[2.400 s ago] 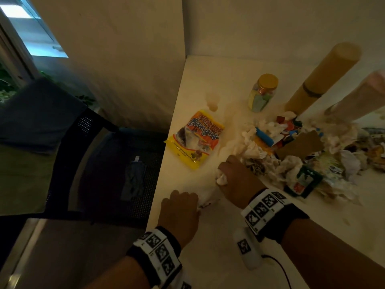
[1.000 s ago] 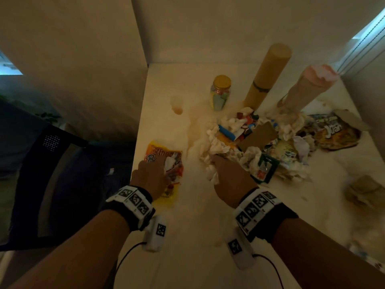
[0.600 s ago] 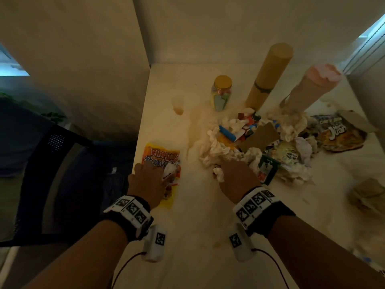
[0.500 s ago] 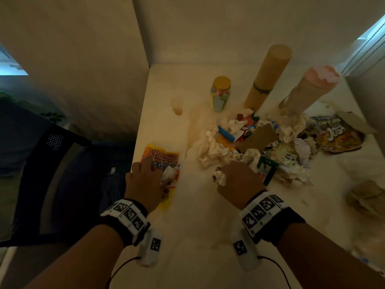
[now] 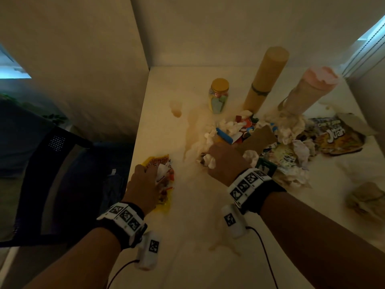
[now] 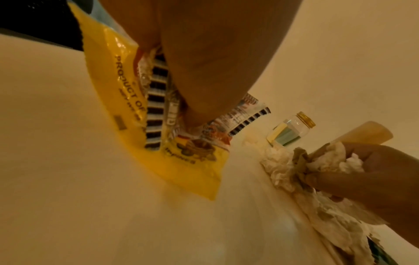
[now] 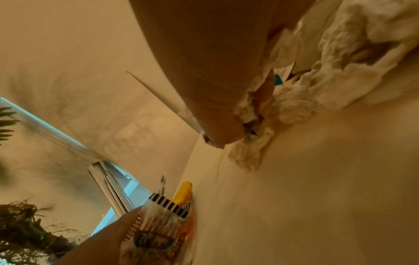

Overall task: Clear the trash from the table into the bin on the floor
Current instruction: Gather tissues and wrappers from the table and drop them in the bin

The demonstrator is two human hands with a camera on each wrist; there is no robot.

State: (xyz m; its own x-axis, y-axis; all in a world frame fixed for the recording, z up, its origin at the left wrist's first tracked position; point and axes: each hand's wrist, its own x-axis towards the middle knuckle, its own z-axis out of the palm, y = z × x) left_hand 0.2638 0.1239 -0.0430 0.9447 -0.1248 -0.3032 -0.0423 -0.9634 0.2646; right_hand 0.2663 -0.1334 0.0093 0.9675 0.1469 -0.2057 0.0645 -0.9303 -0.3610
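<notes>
At the table's left edge my left hand [image 5: 145,180] grips a yellow snack bag [image 5: 164,202] together with a smaller striped wrapper [image 6: 156,111]; the bag is crumpled under my fingers [image 6: 204,75]. My right hand [image 5: 224,161] is curled round a wad of white tissue [image 5: 209,161] at the near edge of the trash pile [image 5: 277,142]. The right wrist view has the tissue [image 7: 251,114] bunched under my thumb. The pile holds tissues, wrappers, a brown card piece and a blue item. No bin shows in any view.
Behind the pile stand a gold-lidded jar [image 5: 218,94], a tall tan cylinder [image 5: 264,78] and a pink-topped cylinder [image 5: 308,90]. An orange snack bag [image 5: 337,136] and a crumpled brown paper [image 5: 366,197] lie right. A dark chair [image 5: 52,174] sits left of the table [image 5: 198,236].
My left hand has closed over the yellow snack bag and crumpled it. My right hand has gathered more tissue from the pile's near edge.
</notes>
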